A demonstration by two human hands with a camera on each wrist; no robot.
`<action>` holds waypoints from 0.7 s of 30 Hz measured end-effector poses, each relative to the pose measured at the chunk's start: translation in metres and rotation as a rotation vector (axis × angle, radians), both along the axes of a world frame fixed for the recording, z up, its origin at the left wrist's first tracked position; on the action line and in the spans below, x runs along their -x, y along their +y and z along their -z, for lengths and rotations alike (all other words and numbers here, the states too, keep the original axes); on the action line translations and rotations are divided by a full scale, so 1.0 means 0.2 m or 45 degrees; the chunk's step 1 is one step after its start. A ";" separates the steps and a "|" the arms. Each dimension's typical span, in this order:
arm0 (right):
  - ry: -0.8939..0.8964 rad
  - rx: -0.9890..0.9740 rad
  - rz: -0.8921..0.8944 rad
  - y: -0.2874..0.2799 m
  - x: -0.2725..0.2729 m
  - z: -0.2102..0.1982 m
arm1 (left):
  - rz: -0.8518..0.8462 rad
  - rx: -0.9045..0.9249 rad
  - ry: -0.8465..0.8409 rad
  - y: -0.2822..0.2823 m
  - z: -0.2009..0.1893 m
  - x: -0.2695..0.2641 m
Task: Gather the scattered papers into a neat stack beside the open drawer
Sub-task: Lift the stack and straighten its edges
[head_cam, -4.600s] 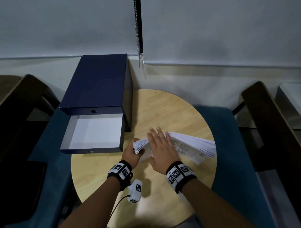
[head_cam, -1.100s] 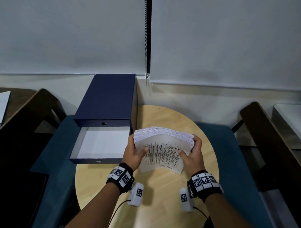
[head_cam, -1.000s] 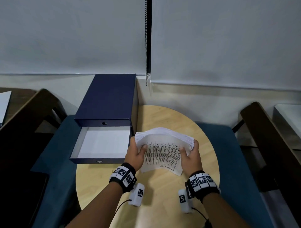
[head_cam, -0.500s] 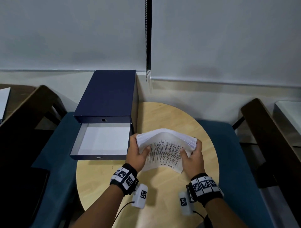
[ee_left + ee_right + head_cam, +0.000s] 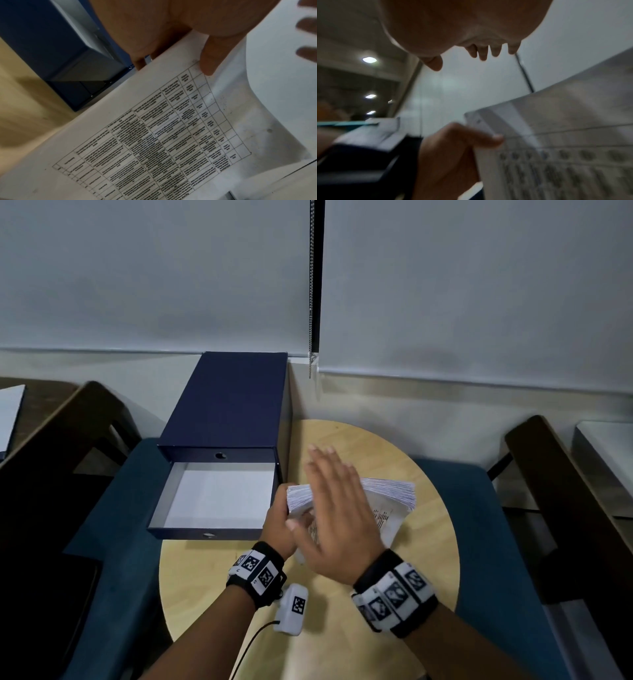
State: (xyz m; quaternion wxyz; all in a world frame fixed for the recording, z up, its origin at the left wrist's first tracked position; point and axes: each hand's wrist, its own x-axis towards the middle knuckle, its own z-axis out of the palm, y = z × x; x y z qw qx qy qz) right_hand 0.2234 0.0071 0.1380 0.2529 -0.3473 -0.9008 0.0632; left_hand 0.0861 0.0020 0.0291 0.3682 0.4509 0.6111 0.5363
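Note:
A thick stack of white printed papers (image 5: pixel 390 491) is held tilted above the round wooden table (image 5: pixel 428 559), just right of the open navy drawer (image 5: pixel 212 501). My left hand (image 5: pixel 279 522) grips the stack's left end, thumb on the printed top sheet (image 5: pixel 171 135). My right hand (image 5: pixel 337 508) hovers flat over the stack with straight fingers, holding nothing. In the right wrist view the right hand (image 5: pixel 479 54) sits above the papers (image 5: pixel 565 142) and the left hand (image 5: pixel 450 155).
The navy drawer box (image 5: pixel 229 402) stands against the wall at the table's back left. Teal seat cushions (image 5: pixel 113 542) flank the table, with dark wooden chair frames (image 5: pixel 565 491) on both sides. A blind chain (image 5: pixel 311 302) hangs above the box.
My right hand let go of the stack's right end and rose flat over it. The left hand keeps its grip, and the stack has tipped lower toward the table.

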 end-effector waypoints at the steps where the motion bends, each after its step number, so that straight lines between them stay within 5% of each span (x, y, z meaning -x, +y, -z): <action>1: -0.128 0.004 -0.025 -0.01 0.04 0.03 | 0.017 0.008 0.017 0.00 -0.01 0.00; 4: -0.407 0.045 -0.074 -0.02 0.08 0.13 | 0.025 0.011 0.144 0.00 -0.03 -0.01; 8: -0.150 0.101 0.064 0.00 0.03 0.09 | 0.001 0.041 0.017 0.03 0.00 0.03; 12: -0.358 0.112 0.162 0.06 -0.06 0.13 | 0.001 -0.021 -0.001 0.02 0.02 0.03; 21: -0.293 0.115 0.432 0.12 -0.29 0.13 | 0.018 -0.018 -0.111 0.03 0.03 0.02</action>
